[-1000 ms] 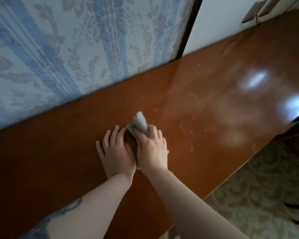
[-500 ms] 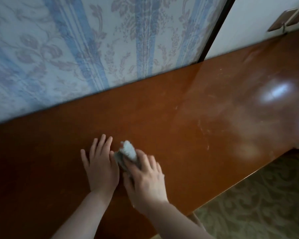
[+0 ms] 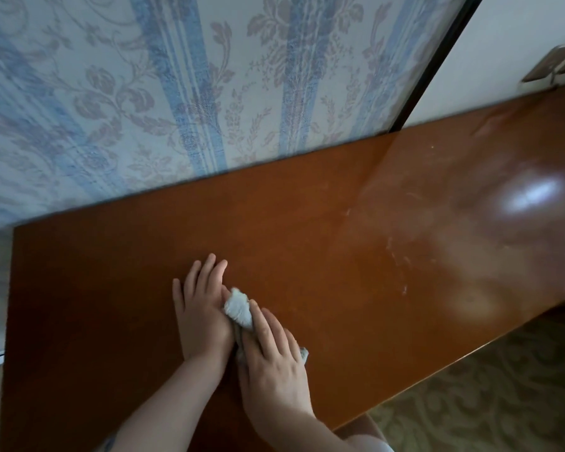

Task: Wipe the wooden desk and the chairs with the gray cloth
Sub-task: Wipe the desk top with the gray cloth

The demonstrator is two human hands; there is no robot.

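The glossy brown wooden desk (image 3: 340, 243) runs along the wall, with faint smears and scratches toward its right half. My right hand (image 3: 271, 357) lies flat on the gray cloth (image 3: 238, 308) and presses it onto the desk; most of the cloth is hidden under the fingers and palm, with a bunched end poking out ahead of the fingertips and a corner showing at the right. My left hand (image 3: 199, 308) rests flat on the desk just left of the cloth, fingers straight, touching the right hand. No chair is clearly in view.
Blue-striped floral wallpaper (image 3: 177, 93) stands right behind the desk's back edge. A white door or cabinet with metal handles (image 3: 552, 63) is at the top right. Patterned carpet (image 3: 486, 393) lies below the desk's front edge.
Both hands and the cloth have slid leftward along the desk toward its left end, and the view has followed them.
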